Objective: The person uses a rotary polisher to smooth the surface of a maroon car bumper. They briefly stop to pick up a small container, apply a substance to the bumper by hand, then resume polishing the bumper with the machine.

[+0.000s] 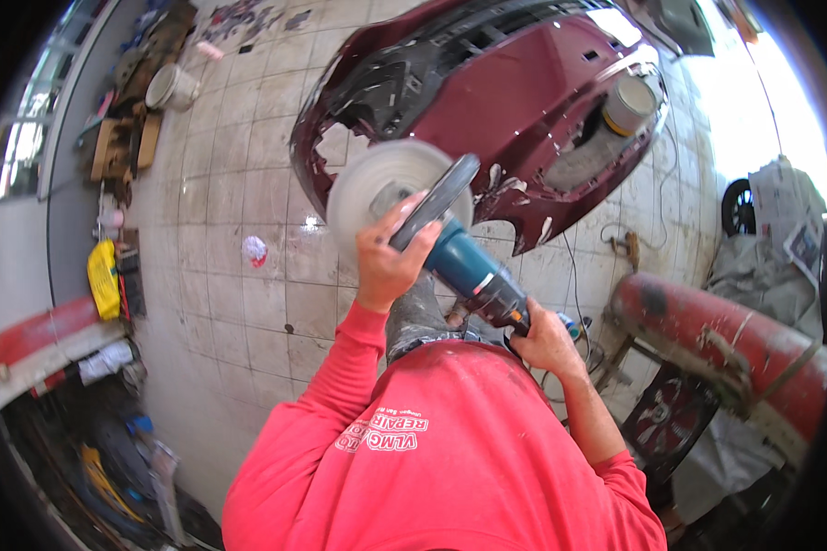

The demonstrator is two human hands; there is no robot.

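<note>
I hold a teal and black car polisher point(462, 254) in front of my body, tilted up toward the far left. My left hand point(390, 253) is closed round its black loop handle point(438, 202). My right hand point(549, 338) is wrapped round the rear end of the tool, near my waist. The round whitish pad point(358, 197) at its head looks smeared, as if spinning. Beyond the pad lies a dark red car bumper point(487, 101) on the floor. Whether the pad touches the bumper, I cannot tell.
A tin can point(628, 106) sits on the bumper's right part. To the right are a red cylindrical tank point(717, 335), a fan point(668, 413) and a dark cord point(572, 266). A crumpled cloth point(254, 251) lies on the tiles point(211, 317). A white bucket point(172, 88) stands far left.
</note>
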